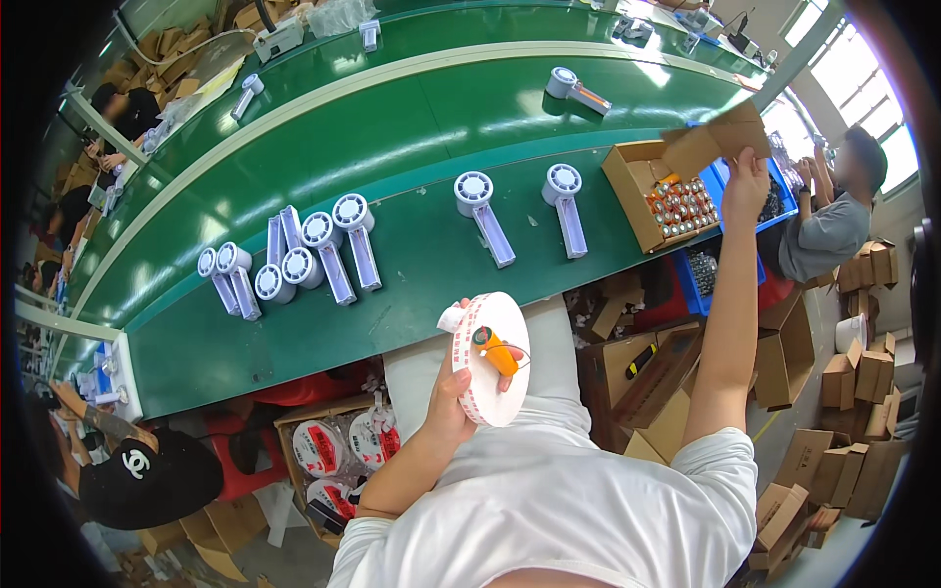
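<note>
A: Left hand [449,392]?
B: Fingers curled tight around a big white roll of tape [490,358] with red print on its edge, held on edge in front of the chest, just off the near edge of the green conveyor table [392,147]. Orange piece in the roll's core, probably a small dispenser, too small to tell.

A: Right hand [747,186]?
B: Arm stretched out to the table's right end. Fingers pinched shut on a brown cardboard flap [716,137], lifted above an open cardboard box [627,186] at the table's near right corner. Box holds rows of small orange and silver items [678,206].

A: On the table?
B: White handheld fans. A cluster [294,260] lies along the near edge at left, two more [520,211] apart near the middle of that edge, one [576,90] on the far lane.

A: Off the table?
B: Blue bin [725,265] just beside the box, a carton of tape rolls [338,451] below the near edge at left, loose cardboard boxes [843,431] on the floor at right. Another person [833,216] sits past the right end.
</note>
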Demonstrator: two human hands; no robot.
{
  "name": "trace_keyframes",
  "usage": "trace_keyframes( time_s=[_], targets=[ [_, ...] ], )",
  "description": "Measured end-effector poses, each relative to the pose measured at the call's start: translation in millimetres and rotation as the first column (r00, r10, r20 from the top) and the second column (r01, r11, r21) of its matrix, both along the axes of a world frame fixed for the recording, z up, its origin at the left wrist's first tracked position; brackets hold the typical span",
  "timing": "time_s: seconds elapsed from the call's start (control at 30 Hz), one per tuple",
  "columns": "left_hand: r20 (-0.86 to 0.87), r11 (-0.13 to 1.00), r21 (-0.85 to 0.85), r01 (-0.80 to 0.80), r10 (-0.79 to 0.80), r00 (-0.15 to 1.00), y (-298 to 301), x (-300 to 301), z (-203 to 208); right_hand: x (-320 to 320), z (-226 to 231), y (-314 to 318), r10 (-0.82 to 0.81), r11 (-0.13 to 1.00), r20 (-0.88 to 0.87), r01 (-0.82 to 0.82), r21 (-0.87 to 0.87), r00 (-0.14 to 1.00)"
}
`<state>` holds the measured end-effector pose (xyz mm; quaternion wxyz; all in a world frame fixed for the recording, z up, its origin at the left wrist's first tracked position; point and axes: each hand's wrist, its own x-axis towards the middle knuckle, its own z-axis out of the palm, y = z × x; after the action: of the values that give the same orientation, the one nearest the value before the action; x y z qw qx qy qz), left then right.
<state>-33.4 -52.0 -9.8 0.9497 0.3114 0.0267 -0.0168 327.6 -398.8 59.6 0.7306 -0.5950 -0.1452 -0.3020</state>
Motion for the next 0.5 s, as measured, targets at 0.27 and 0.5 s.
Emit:
trace_keyframes(
  time_s=[0.27, 0.5],
  targets=[
    [0.009, 0.974, 0.078, -0.214, 0.214, 0.977, 18, -5, 19, -74, 7, 0, 0.158, 0.411, -0.542, -0.554, -0.724, 0.826],
    [-0.014, 0.973, 0.153, -0.175, 0.179, 0.984, 10, 18, 29, -225, 35, 141, 0.339, 0.425, -0.321, -0.448, -0.787, 0.884]
  ],
)
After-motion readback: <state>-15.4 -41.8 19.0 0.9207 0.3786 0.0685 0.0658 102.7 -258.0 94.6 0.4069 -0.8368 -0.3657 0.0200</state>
